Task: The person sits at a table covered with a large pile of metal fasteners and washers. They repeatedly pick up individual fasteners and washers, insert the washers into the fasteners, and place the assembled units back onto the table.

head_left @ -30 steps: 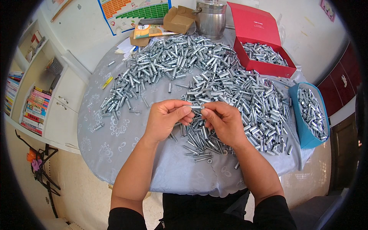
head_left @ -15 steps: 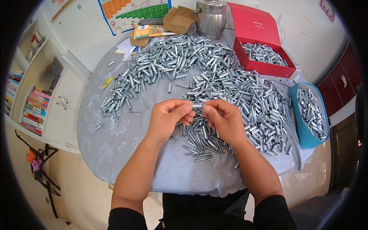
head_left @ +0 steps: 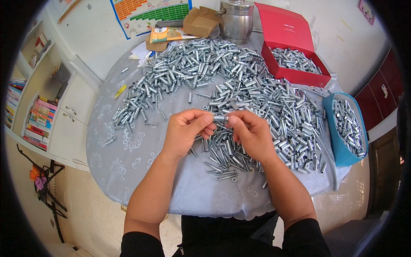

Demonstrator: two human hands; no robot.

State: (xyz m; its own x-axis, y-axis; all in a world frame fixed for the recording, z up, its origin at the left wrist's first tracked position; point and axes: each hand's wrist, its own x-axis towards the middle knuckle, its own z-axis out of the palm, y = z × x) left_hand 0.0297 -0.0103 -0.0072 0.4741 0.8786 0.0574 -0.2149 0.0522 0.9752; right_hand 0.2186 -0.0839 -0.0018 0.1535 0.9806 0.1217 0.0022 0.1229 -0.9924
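Note:
Between my two hands lies a silver metal expansion bolt (head_left: 220, 118), held level just above the near part of a big heap. My left hand (head_left: 188, 128) pinches its left end between thumb and fingers. At the other end, my right hand (head_left: 249, 130) has thumb and forefinger closed on it; the fingers cover the tip. Below and around the hands spreads the heap of metal sleeves, bolts and washers (head_left: 287, 124). A second, farther heap of similar silver pieces (head_left: 192, 64) covers the back of the table.
A grey patterned cloth covers the round table (head_left: 115, 171). At the back right stand an open red box (head_left: 299, 77) and a blue bin (head_left: 338, 145), both holding metal pieces. A steel pot (head_left: 236, 23), a cardboard box (head_left: 200, 22) and a yellow tool (head_left: 120, 91) sit farther off.
Both hands stay almost in place, still pinching the bolt. The fingers have shifted very slightly, and a little more of the bolt shows between them.

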